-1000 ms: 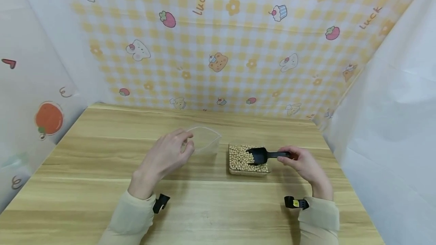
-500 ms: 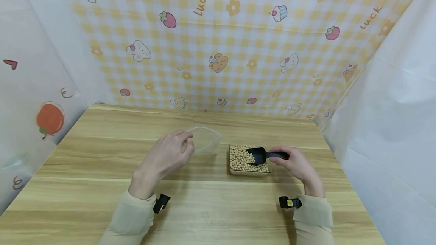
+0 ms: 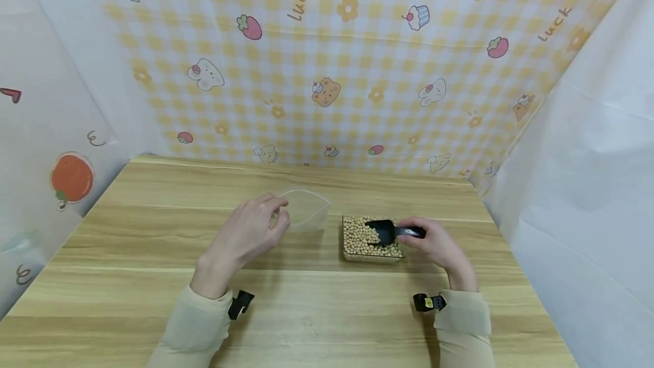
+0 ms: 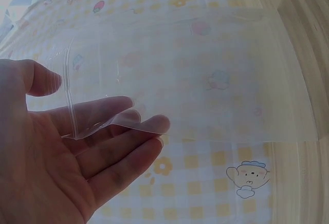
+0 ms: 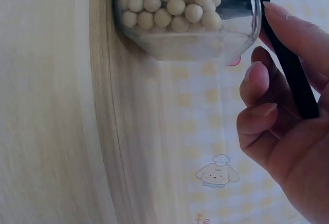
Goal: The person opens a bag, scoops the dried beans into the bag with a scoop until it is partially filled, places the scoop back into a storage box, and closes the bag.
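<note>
A clear zip bag (image 3: 311, 212) stands with its mouth spread open left of centre in the head view. My left hand (image 3: 252, 223) holds it at the near left side; in the left wrist view the loosely bent fingers (image 4: 121, 149) lie along its edge, the thumb by the zip strip. Right of the bag, a clear plastic box (image 3: 370, 258) is filled with round pale beans (image 3: 357, 234). A black scoop (image 3: 384, 233) lies with its blade partly sunk in the beans. My right hand (image 3: 434, 243) pinches its handle (image 5: 293, 75) between thumb and fingers.
The box and bag stand on a wood-grain table (image 3: 306, 311). A yellow checked cloth wall (image 3: 327, 118) rises behind it, with white sheets (image 3: 577, 186) at both sides. A black camera mount sits on each wrist.
My right hand has moved left along the scoop's handle, and the blade sits slightly further left in the beans. The left hand and zip bag have hardly moved.
</note>
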### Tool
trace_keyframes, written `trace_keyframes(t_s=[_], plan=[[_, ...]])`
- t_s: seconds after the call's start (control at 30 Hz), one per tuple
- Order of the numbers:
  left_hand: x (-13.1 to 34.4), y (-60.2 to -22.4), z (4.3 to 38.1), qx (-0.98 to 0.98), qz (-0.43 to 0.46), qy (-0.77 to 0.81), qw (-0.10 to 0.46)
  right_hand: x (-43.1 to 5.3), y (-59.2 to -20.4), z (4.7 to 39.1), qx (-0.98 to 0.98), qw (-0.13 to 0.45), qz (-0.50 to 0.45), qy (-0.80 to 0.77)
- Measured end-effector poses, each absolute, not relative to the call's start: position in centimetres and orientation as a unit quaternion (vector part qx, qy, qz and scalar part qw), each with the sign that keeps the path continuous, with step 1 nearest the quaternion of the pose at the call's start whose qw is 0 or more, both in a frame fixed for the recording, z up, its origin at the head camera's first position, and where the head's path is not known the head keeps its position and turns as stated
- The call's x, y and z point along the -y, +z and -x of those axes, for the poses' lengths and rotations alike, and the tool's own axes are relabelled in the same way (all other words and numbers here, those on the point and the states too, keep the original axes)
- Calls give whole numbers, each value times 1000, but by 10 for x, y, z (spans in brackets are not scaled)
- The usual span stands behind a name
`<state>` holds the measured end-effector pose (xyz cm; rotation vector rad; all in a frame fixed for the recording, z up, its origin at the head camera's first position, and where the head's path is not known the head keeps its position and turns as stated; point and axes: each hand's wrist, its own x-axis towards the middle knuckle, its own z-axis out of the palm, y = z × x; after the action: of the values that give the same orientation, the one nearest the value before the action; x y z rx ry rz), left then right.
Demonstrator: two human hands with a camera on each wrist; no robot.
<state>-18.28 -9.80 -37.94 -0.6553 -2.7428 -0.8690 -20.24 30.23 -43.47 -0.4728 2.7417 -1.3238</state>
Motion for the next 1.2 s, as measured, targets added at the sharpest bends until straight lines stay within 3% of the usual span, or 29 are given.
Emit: trace_keyframes(t_s=[0.43,1.2], plan=[[98,-379,183,925,222,-294,97,-278,-417,195,-891,31,155,-425],[99,-380,183,922,227,-297,99,-312,-462,208,-835,66,136,-528]])
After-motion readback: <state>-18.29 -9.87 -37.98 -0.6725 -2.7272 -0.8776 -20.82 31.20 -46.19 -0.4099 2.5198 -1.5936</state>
